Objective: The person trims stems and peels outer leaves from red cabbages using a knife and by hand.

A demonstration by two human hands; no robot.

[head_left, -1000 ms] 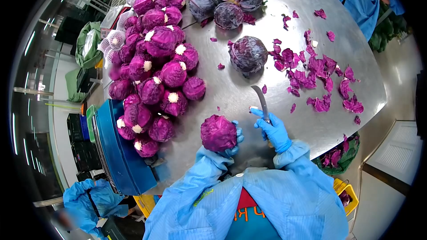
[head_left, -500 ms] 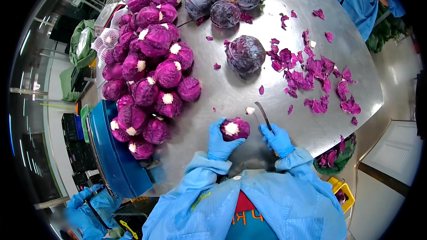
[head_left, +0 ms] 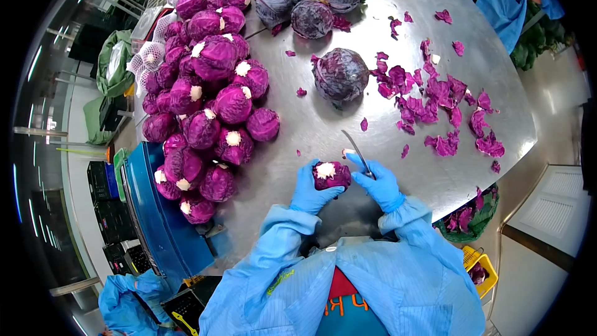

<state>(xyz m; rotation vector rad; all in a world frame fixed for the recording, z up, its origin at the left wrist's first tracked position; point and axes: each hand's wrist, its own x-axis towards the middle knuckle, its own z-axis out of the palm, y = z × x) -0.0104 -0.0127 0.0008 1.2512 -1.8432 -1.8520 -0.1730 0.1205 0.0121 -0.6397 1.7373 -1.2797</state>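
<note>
Apparently, stem trimming is in hand: the red cabbage is clasped by the left hand, the curved knife by the right hand just beside it (steady support seems called for).

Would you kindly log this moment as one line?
left hand: holding purple cabbage, pale stem end showing | right hand: holding knife | leaf scraps: on table

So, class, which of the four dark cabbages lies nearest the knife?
The lone dark cabbage, just beyond the tip of the knife; the other three dark cabbages sit bunched together farther away.
</note>
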